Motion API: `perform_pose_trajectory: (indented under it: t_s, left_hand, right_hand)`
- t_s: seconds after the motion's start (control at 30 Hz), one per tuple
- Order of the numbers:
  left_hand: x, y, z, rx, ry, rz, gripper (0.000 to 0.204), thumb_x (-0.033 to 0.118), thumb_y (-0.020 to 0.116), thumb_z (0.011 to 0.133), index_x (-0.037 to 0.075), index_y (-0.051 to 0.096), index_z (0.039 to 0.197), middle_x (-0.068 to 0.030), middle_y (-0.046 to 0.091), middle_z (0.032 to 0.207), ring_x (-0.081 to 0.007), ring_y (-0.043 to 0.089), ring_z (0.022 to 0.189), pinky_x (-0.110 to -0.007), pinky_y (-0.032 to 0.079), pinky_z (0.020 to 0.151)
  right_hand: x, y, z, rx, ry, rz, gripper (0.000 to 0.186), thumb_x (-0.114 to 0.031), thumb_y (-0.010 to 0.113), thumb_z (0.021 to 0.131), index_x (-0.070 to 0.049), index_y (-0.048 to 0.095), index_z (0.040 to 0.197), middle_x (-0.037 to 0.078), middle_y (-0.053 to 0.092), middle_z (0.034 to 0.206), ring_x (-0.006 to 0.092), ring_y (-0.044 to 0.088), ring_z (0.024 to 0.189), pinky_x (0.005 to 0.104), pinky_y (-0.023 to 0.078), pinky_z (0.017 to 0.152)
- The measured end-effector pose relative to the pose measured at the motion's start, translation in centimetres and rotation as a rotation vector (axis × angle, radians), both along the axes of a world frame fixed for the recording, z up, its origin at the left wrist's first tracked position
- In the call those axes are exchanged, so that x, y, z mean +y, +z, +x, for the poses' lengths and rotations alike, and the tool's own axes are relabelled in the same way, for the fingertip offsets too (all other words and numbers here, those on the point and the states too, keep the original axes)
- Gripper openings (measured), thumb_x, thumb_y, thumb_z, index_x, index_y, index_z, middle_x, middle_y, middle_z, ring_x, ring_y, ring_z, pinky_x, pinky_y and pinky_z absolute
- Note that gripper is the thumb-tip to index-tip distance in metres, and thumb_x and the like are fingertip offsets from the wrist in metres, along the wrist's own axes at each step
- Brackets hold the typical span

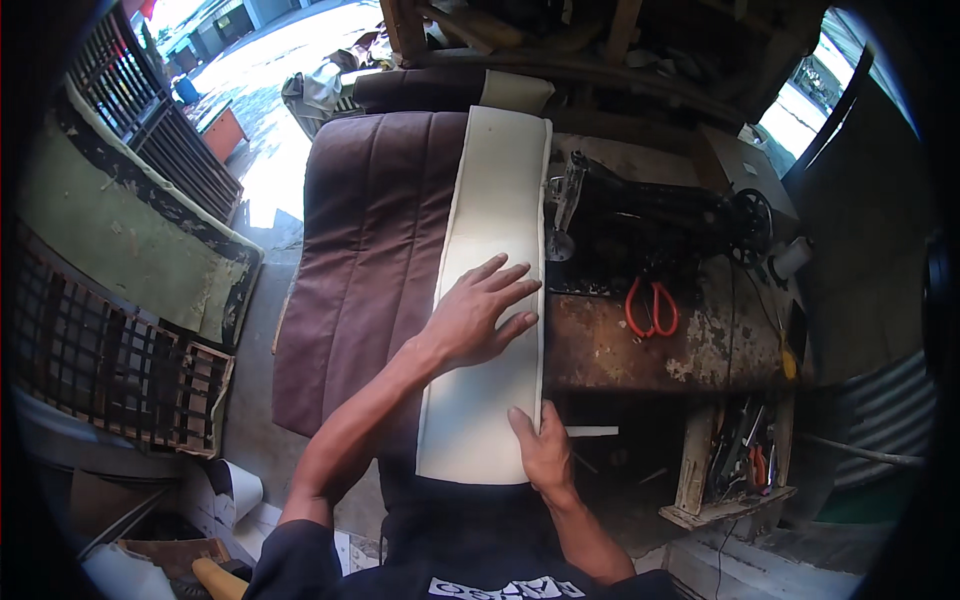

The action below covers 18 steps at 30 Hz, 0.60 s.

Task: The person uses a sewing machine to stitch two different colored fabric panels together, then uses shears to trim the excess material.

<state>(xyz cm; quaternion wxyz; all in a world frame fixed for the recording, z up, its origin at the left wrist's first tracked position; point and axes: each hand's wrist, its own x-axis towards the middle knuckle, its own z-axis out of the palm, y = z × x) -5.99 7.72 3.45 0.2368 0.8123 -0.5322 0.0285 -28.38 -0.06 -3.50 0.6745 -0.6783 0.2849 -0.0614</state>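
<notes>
A large upholstery cover lies spread before me, with a dark maroon quilted panel [365, 230] on the left and a long cream panel [505, 180] on the right. Piping runs along the cream panel's right edge. My left hand [480, 312] rests flat on the middle of the cream panel, its fingers spread. At the near right corner my right hand [545, 450] grips the cream panel's edge, thumb on top and fingers hidden beneath. The cover's far right side lies next to a black sewing machine [640, 205].
Red-handled scissors [652, 310] lie on the worn sewing table [640, 360]. A thread spool [793, 258] stands near the machine's handwheel. Below, a wooden rack [740, 460] holds several tools. At the left a framed panel [150, 230] leans beside a slatted gate [150, 110].
</notes>
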Motion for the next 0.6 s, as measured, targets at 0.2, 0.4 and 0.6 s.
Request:
perform_pose_trajectory:
  t_s: [0.2, 0.4, 0.6]
  left_hand:
    - [-4.6, -5.3, 4.9, -0.035, 0.004, 0.324, 0.071, 0.061, 0.043, 0.105, 0.022, 0.039, 0.164, -0.0050, 0.032, 0.173, -0.0334, 0.019, 0.162, -0.060, 0.007, 0.131]
    - [-8.2, -6.0, 8.5, -0.049, -0.026, 0.283, 0.073, 0.059, 0.049, 0.103, 0.016, 0.042, 0.161, -0.0074, 0.037, 0.169, -0.0317, 0.023, 0.161, -0.058, 0.009, 0.132]
    - [-8.7, -5.9, 9.2, 0.007, 0.014, 0.139, 0.081, 0.064, 0.056, 0.098, 0.007, 0.047, 0.155, -0.0059, 0.042, 0.167, -0.0310, 0.028, 0.159, -0.062, 0.014, 0.130]
  right_hand:
    - [-0.6, 1.0, 0.0, -0.057, 0.008, 0.018, 0.046, -0.039, 0.072, 0.102, 0.001, 0.062, 0.122, 0.016, 0.075, 0.103, 0.0186, 0.071, 0.093, 0.0348, 0.055, 0.085]
    - [-2.7, 2.1, 1.4, 0.068, 0.017, -0.083, 0.045, -0.037, 0.074, 0.101, 0.001, 0.063, 0.123, 0.014, 0.077, 0.095, 0.0172, 0.073, 0.088, 0.0335, 0.056, 0.081]
    - [-7.1, 5.9, 3.3, 0.297, 0.237, -0.415, 0.041, -0.037, 0.075, 0.099, 0.000, 0.070, 0.114, 0.010, 0.075, 0.078, 0.0166, 0.070, 0.062, 0.0323, 0.054, 0.061]
